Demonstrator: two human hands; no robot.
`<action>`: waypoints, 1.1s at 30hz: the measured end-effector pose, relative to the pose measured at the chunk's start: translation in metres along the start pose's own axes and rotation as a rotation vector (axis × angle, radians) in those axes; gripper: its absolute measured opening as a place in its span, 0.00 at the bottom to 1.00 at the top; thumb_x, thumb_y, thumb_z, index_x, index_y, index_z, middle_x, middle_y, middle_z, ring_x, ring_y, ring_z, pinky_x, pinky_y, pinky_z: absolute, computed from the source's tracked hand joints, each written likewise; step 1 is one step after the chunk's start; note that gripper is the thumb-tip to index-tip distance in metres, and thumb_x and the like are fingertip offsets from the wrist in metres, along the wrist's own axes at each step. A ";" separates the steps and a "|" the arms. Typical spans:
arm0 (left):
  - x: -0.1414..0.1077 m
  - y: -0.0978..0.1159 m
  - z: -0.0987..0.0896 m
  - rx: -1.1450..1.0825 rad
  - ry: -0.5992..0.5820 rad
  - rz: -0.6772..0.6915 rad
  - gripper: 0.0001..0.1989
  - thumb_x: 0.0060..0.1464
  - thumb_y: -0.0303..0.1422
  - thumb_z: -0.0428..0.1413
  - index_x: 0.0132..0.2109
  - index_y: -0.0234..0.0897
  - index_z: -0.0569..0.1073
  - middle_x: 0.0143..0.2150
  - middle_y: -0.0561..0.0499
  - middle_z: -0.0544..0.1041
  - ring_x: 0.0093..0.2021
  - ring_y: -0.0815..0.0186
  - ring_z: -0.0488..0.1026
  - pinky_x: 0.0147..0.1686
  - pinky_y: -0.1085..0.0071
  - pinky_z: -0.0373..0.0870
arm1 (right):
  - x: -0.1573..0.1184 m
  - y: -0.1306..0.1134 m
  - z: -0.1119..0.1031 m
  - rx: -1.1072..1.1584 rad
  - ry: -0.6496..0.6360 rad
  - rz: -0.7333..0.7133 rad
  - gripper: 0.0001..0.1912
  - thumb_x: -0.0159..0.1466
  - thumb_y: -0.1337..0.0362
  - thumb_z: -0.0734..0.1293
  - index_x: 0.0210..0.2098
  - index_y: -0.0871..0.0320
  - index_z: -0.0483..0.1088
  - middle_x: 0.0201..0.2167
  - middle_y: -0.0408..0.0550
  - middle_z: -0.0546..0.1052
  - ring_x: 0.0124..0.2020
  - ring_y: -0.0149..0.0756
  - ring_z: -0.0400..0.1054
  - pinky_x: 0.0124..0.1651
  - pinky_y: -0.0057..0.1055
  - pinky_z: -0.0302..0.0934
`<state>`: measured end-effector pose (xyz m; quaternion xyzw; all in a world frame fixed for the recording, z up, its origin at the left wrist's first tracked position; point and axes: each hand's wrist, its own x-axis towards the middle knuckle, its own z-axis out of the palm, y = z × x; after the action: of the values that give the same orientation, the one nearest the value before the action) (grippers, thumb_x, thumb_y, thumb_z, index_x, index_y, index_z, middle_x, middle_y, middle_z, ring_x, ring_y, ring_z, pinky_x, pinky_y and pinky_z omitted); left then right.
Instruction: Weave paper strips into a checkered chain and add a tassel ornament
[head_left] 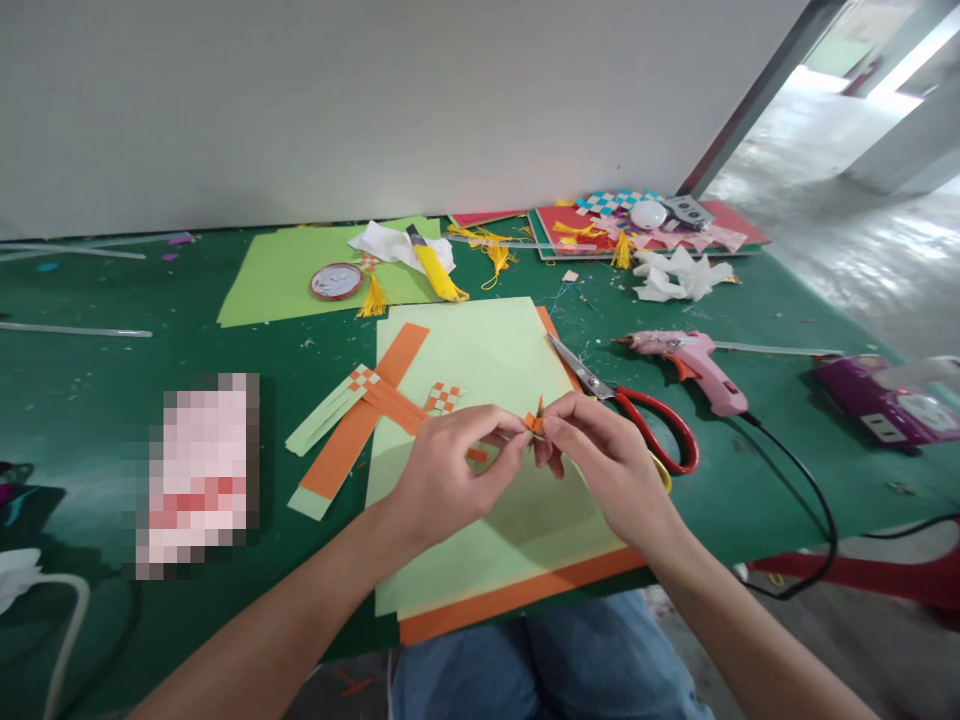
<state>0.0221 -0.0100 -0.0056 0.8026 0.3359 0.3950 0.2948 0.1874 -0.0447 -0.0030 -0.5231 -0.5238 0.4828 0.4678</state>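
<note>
A small folded orange paper piece [534, 423] is pinched between my two hands above pale green sheets [480, 345]. My left hand [461, 460] grips its left side with thumb and forefinger. On its right side, my right hand [600, 450] holds it with closed fingertips. Orange sheet edges show under the green stack. Left of my hands, a strip of orange paper [341, 450] lies crossed by other strips, with a green and orange woven piece [364, 378] on them. A small checkered piece [444, 397] rests on the green sheets, just beyond my left hand.
Red-handled scissors [656, 420] lie right of the sheets, near a pink glue gun [690, 360] with a black cord. Farther back are a yellow cutter [435, 268], a round tin [336, 281], tassels and crumpled white paper [682, 275]. A purple box [885, 400] sits far right.
</note>
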 end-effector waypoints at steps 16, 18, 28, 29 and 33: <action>-0.001 0.003 -0.002 0.040 -0.025 -0.023 0.05 0.57 0.23 0.54 0.33 0.35 0.72 0.28 0.57 0.76 0.27 0.76 0.70 0.32 0.82 0.68 | 0.000 0.006 -0.002 0.006 -0.021 -0.062 0.06 0.63 0.64 0.67 0.30 0.58 0.67 0.22 0.41 0.71 0.23 0.26 0.64 0.26 0.23 0.59; 0.000 0.003 -0.002 0.031 -0.025 -0.032 0.06 0.57 0.23 0.54 0.32 0.35 0.72 0.27 0.57 0.75 0.27 0.76 0.70 0.32 0.83 0.68 | -0.001 0.007 -0.002 0.017 -0.025 -0.056 0.06 0.63 0.64 0.66 0.30 0.58 0.67 0.22 0.41 0.71 0.24 0.26 0.65 0.26 0.24 0.59; 0.000 0.004 -0.002 -0.005 -0.029 -0.046 0.06 0.56 0.23 0.54 0.32 0.35 0.72 0.27 0.58 0.75 0.27 0.76 0.70 0.28 0.85 0.65 | 0.002 0.003 -0.002 -0.005 -0.023 -0.025 0.12 0.67 0.59 0.62 0.29 0.58 0.67 0.23 0.42 0.71 0.23 0.27 0.63 0.26 0.27 0.58; 0.000 0.004 -0.002 -0.006 -0.026 -0.043 0.06 0.56 0.23 0.54 0.32 0.36 0.71 0.27 0.58 0.75 0.27 0.77 0.70 0.28 0.85 0.65 | 0.002 0.002 -0.002 -0.001 -0.025 -0.028 0.14 0.67 0.57 0.61 0.29 0.58 0.67 0.23 0.43 0.71 0.23 0.28 0.63 0.27 0.28 0.58; -0.001 0.002 -0.002 0.009 -0.035 -0.031 0.05 0.56 0.22 0.55 0.33 0.35 0.72 0.28 0.57 0.75 0.27 0.77 0.70 0.28 0.84 0.65 | 0.000 0.003 -0.001 -0.035 -0.029 -0.029 0.14 0.65 0.53 0.63 0.30 0.57 0.66 0.23 0.42 0.70 0.24 0.28 0.62 0.26 0.27 0.56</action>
<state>0.0209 -0.0116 -0.0039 0.8053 0.3451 0.3748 0.3032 0.1886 -0.0450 -0.0059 -0.5166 -0.5465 0.4740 0.4580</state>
